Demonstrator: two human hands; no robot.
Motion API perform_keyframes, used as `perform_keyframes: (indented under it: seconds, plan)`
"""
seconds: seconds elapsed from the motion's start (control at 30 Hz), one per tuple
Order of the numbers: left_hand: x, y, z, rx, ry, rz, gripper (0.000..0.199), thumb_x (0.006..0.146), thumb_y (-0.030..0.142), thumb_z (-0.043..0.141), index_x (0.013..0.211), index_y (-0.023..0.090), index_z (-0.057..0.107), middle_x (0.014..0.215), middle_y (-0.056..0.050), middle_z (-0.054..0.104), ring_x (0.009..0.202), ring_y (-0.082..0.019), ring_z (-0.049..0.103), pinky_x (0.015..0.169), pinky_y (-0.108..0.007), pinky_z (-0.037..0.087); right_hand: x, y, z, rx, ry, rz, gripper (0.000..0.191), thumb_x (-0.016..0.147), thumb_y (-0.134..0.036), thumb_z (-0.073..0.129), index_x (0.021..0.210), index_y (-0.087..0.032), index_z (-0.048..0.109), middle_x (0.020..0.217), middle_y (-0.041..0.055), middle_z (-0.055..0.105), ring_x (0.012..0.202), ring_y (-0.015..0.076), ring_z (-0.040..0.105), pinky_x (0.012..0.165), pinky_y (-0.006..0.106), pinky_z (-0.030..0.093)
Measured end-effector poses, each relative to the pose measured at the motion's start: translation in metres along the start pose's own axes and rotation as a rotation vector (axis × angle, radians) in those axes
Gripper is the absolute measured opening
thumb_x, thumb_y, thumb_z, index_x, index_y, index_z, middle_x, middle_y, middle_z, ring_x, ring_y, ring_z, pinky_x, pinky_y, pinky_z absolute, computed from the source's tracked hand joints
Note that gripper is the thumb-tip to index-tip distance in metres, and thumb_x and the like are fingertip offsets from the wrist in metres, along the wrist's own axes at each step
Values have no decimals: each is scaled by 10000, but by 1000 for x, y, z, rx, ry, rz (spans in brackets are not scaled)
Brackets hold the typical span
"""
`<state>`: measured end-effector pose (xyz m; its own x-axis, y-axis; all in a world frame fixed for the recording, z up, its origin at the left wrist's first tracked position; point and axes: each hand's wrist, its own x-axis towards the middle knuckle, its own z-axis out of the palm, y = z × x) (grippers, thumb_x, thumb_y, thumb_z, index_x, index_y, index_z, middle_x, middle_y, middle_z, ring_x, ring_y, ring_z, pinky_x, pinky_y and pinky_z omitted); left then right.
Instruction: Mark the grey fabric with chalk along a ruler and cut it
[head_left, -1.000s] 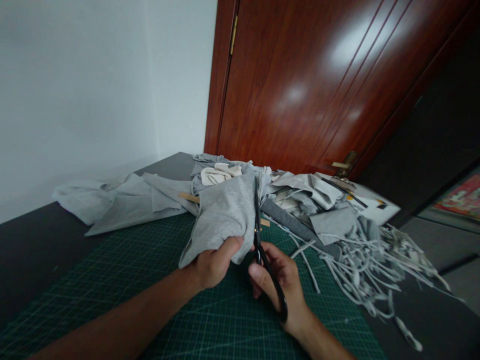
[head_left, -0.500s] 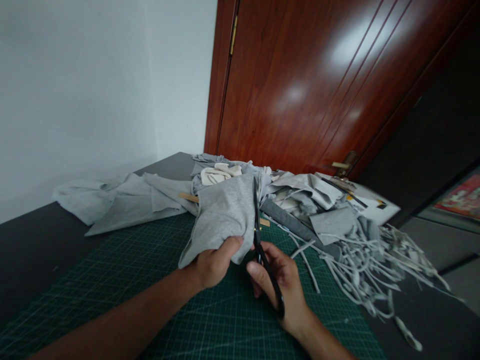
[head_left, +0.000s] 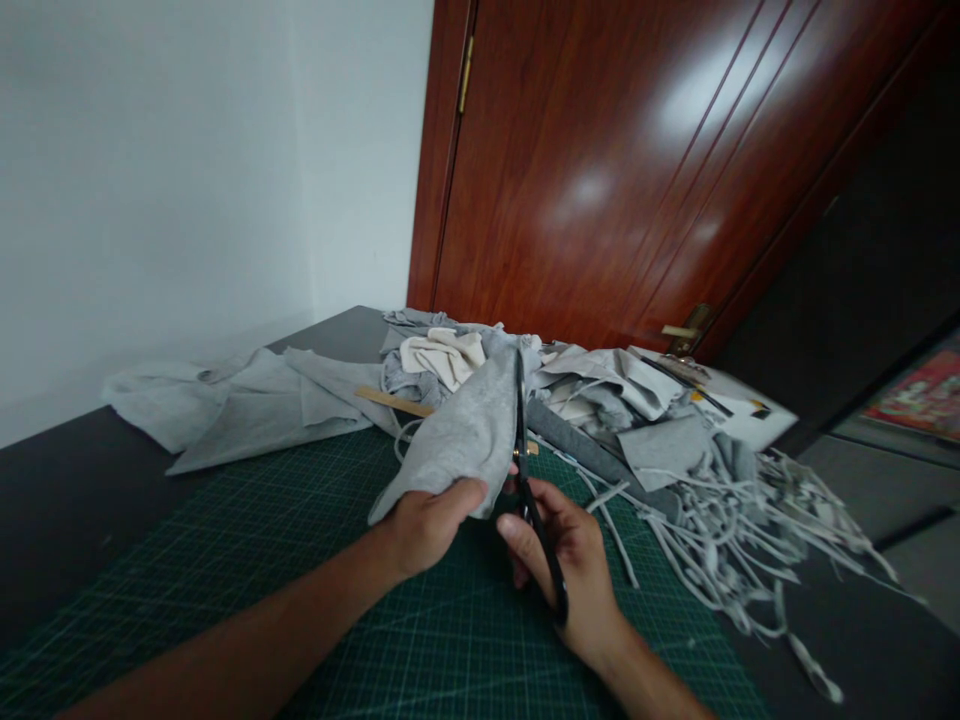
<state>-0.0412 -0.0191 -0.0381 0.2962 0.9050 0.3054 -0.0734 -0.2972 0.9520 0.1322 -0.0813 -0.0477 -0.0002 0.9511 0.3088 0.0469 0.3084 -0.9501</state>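
Above the green cutting mat, my left hand pinches the lower edge of a light grey fabric piece, thumb on top. My right hand is wrapped round the handles of black scissors. Their blades point away from me and lie along the right edge of the fabric; whether they are parted is hard to tell. A wooden ruler lies on the mat behind the fabric, partly hidden by it.
More grey cloth lies at the left. Behind are a cream cloth and a heap of grey fabric. Tangled grey strips spread at the right, near a white board. A brown door stands behind.
The fabric in my left hand has narrowed and folded rightward, uncovering more of the wooden ruler and cream cloth. The scissors have shifted slightly right and are more upright.
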Motion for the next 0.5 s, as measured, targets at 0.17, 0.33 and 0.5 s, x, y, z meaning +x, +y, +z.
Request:
perform_keyframes:
  seconds: [0.17,0.33,0.5]
  plan:
    - [7,12,11,-504,30,-42,556,819,699,784,997,177,856,1062,-125,851,1185,-393,744,1069,-474,582,4,-1,-5,-57,15,-18,499,906,-591,815,1128,-155,715,588,-62,541,459,113,459,417,205,402]
    - [19,20,14,-799,-7,-165,744,926,822,563,1087,150,838,1105,-179,841,1204,-402,746,969,-452,640,5,-4,-6,-88,23,-16,537,908,-622,791,1159,-152,720,595,-62,537,456,114,459,421,214,394]
    - [31,16,6,-853,138,-293,299,902,258,737,1124,68,798,1052,-187,847,977,-286,828,904,-337,675,3,-2,-4,-67,31,-1,539,889,-622,812,1142,-159,699,595,-64,548,449,112,468,421,213,384]
